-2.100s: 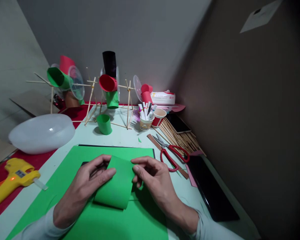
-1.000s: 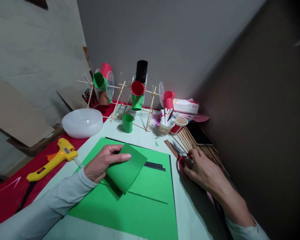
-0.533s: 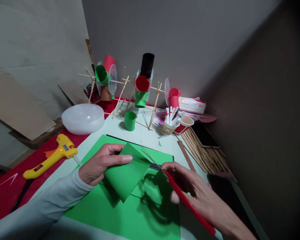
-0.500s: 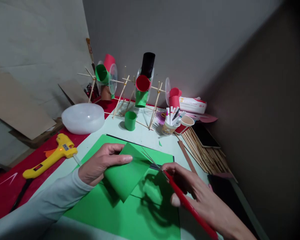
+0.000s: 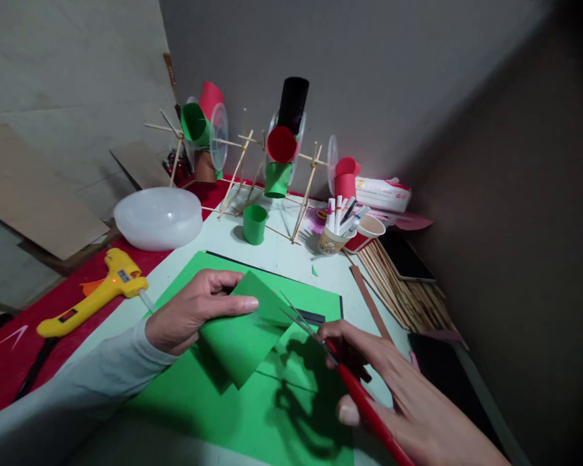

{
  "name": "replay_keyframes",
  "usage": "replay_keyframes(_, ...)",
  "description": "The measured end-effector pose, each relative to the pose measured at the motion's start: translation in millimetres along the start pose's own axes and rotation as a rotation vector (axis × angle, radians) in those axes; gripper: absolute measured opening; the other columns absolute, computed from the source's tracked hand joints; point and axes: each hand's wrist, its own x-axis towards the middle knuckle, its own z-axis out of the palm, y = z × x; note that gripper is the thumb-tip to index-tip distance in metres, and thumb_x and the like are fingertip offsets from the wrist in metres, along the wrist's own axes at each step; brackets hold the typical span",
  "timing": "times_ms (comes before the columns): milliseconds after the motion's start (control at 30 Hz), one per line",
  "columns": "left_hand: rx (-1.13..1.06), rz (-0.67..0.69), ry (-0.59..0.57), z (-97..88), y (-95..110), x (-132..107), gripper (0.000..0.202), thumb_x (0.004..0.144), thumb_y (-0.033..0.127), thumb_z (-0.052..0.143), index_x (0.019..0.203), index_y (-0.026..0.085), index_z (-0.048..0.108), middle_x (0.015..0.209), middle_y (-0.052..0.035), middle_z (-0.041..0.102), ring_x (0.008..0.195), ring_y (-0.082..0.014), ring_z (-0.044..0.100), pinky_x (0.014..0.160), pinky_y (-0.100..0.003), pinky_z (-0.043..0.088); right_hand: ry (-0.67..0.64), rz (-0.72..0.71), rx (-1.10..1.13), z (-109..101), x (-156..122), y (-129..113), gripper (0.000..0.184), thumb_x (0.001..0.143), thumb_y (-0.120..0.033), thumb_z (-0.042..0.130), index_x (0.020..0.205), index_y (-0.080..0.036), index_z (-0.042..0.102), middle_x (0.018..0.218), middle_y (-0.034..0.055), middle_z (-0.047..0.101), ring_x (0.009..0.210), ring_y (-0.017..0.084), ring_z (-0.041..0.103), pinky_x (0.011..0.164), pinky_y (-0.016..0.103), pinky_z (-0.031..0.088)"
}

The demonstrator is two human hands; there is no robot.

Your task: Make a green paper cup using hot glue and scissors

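Note:
My left hand (image 5: pixel 201 310) pinches a curved piece of green paper (image 5: pixel 245 343) between thumb and fingers. In my right hand (image 5: pixel 383 375) is a pair of scissors (image 5: pixel 364 401) with red handles. Their slim blades are slightly parted and point up and left, close to the paper's right corner. Whether the blades touch it I cannot tell. Beneath both hands lies a larger green sheet (image 5: pixel 291 427), with a smaller green piece and a dark strip (image 5: pixel 311 316) on it. The scissors' shadow falls across the sheet.
A yellow glue gun (image 5: pixel 94 294) lies at left by a translucent bowl (image 5: pixel 158 220). Behind stand a green paper cup (image 5: pixel 255 224) and a wooden-stick frame (image 5: pixel 301 207) bearing coloured paper tubes. A cup of markers (image 5: pixel 333 243) and bundled sticks (image 5: pixel 403 285) are at right.
The scissors and my right hand have shifted slightly right and down, away from the green paper's corner. My left hand still holds the paper. The view has tilted a little.

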Motion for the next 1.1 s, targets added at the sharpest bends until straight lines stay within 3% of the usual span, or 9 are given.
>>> replay_keyframes(167, 0.051, 0.012, -0.038, 1.0, -2.8, 2.1, 0.028, 0.065, 0.034, 0.085, 0.079, 0.015, 0.071, 0.08, -0.0047, 0.073, 0.079, -0.0227, 0.069, 0.074, -0.033, 0.054, -0.068, 0.069, -0.01, -0.3, -2.1, -8.4, 0.052, 0.079, -0.06, 0.065, 0.122, -0.03, 0.062, 0.131, 0.0074, 0.065, 0.114, 0.035, 0.064, 0.084, 0.042, 0.058)
replay_keyframes(500, 0.157, 0.059, -0.036, 3.1, -5.3, 3.0, 0.027, 0.066, 0.035, 0.084, 0.074, 0.014, 0.069, 0.073, -0.0038, 0.07, 0.077, -0.0227, 0.067, 0.069, -0.031, 0.052, -0.024, 0.013, -0.008, 1.2, 2.9, -17.9, 0.045, 0.081, -0.062, 0.064, 0.108, -0.027, 0.065, 0.116, 0.0072, 0.071, 0.102, 0.031, 0.067, 0.081, 0.039, 0.057)
replay_keyframes(800, 0.191, 0.069, -0.038, 3.1, -4.7, 3.9, 0.028, 0.067, 0.035, 0.083, 0.081, 0.013, 0.073, 0.073, -0.0046, 0.07, 0.077, -0.0235, 0.067, 0.07, -0.032, 0.052, -0.005, -0.015, -0.037, 3.4, 2.4, -16.7, 0.039, 0.083, -0.061, 0.062, 0.101, -0.027, 0.065, 0.102, 0.0049, 0.073, 0.092, 0.027, 0.068, 0.073, 0.035, 0.057)
replay_keyframes(1100, 0.182, 0.057, -0.039, 2.6, -6.3, 4.2, 0.029, 0.067, 0.036, 0.083, 0.083, 0.014, 0.074, 0.074, -0.0049, 0.071, 0.079, -0.0245, 0.068, 0.071, -0.033, 0.052, -0.004, 0.039, -0.031, 1.5, 2.7, -24.7, 0.025, 0.082, -0.048, 0.061, 0.096, -0.027, 0.066, 0.093, 0.0027, 0.074, 0.086, 0.025, 0.067, 0.07, 0.033, 0.053)
